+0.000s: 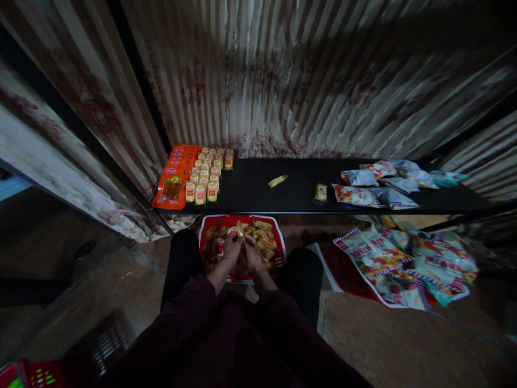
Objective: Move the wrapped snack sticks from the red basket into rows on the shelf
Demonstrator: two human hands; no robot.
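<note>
My left hand (pixel 231 248) and my right hand (pixel 252 255) meet over a red basket (pixel 283 235) between my knees. Pinched between their fingertips is a small wrapped snack cake (pixel 240 228) in clear, shiny film. More yellowish wrapped snack cakes (pixel 264 225) fill the basket around my hands. One with a red and white label (pixel 219 247) lies beside my left hand. The print on the piece I hold is too small to read.
A black shelf (pixel 250 186) bears upright rows of snack cakes (pixel 207 175), orange packets (pixel 173 178), two loose cakes and several chip-like bags (pixel 359 195). Larger bags (pixel 404 258) overflow a second red basket on the right. Striped curtain (pixel 274 81) hangs behind.
</note>
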